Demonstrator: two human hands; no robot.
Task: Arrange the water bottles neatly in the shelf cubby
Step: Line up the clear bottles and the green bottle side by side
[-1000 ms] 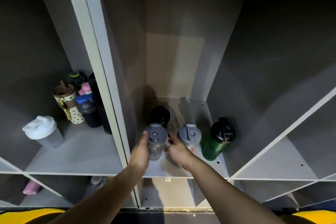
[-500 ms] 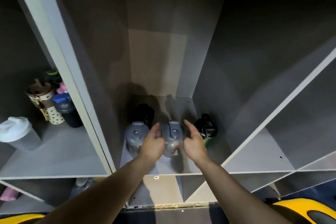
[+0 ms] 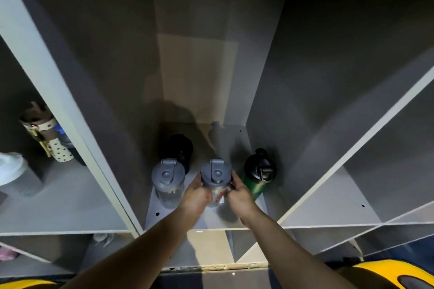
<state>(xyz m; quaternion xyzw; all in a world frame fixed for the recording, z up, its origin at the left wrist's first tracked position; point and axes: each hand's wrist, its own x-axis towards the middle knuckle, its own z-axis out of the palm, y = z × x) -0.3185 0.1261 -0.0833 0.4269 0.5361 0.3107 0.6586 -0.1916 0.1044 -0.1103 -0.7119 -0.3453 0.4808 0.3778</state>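
Shaker bottle with the grey flip lid [image 3: 215, 177] stands upright on the floor of the middle cubby [image 3: 211, 218], near its front edge, long axis vertical. Left hand [image 3: 197, 197] cups its left side and right hand [image 3: 239, 197] cups its right side; both palms press the clear body below the lid, so the bottle sits directly between the two grasps, neither hand nearer. A matching grey-lidded shaker bottle [image 3: 167, 179] stands just to the left, apart from it; a green bottle with a black cap [image 3: 254, 178] leans just beside the right hand, toward the right wall; a black bottle [image 3: 178, 150] stands farther back on the left. Judged next adjustment: a small slide along the front row, keeping the axis vertical and clearing the green bottle
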